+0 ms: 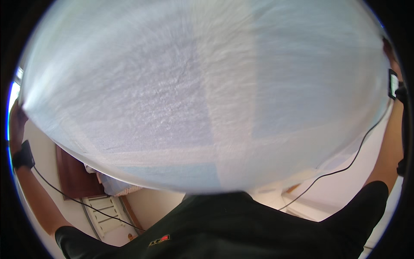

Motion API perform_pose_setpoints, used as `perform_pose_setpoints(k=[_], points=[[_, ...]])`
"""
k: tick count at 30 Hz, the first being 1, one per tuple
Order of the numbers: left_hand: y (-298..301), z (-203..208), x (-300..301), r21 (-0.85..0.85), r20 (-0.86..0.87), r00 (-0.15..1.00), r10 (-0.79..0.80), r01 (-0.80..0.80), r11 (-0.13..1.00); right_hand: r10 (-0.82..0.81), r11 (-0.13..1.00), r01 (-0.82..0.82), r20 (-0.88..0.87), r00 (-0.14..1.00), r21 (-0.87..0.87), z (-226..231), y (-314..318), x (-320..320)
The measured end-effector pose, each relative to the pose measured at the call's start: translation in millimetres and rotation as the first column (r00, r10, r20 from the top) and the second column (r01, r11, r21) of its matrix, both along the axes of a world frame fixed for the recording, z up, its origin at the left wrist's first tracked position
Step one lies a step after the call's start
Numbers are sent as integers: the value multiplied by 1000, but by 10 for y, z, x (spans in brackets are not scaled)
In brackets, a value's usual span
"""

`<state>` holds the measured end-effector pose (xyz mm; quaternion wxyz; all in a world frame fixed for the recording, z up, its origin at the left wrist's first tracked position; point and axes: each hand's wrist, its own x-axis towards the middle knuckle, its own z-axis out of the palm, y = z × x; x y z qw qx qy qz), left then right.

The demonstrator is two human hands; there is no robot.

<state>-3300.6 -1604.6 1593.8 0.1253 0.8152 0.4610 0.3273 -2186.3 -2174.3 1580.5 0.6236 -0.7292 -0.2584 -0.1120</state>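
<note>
A large, thin bed sheet (168, 99) with pale blue, lavender and cream checks is stretched wide in front of me and fills most of the view. At the far left edge, my left hand (18, 118) is closed on one side of it, where the fabric draws to a point. My right hand (391, 56), raised at the far right edge, is at the opposite side of the sheet; its fingers are partly hidden at the rim, but it appears to grip the fabric. The sheet's lower edge sags in a curve close to my dark shirt (224, 220).
Black devices sit on my left wrist (24, 155) and right wrist (393, 84), each trailing a thin cable. Below the sheet at left are a brown wooden panel (73, 175), some bedding (114, 184) and a white slatted frame (105, 214). Pale walls stand around.
</note>
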Motion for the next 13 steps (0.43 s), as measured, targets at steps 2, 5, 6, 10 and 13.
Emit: perform_pose_setpoints(k=[2, 5, 6, 10, 13], points=[[931, -194, -117, -176, 253, 966, -44, 91, 980, 84, 996, -83, -54, 995, 10, 45, 1070, 58], [2370, -467, -149, -276, 498, 866, -48, 211, 938, 229, 973, -215, -215, 949, 85, -244, 2567, 93], [2786, -518, -152, -295, 566, 825, -7, 210, 932, 237, 967, -205, -234, 943, 150, -296, 2992, 123], [3693, -315, -414, -152, 670, 736, -96, 263, 953, 377, 880, -288, -187, 907, 379, 5, 3901, 116], [3978, 238, -579, 22, 683, 721, -114, 137, 990, 435, 842, -346, -141, 890, 415, 528, 4550, -126]])
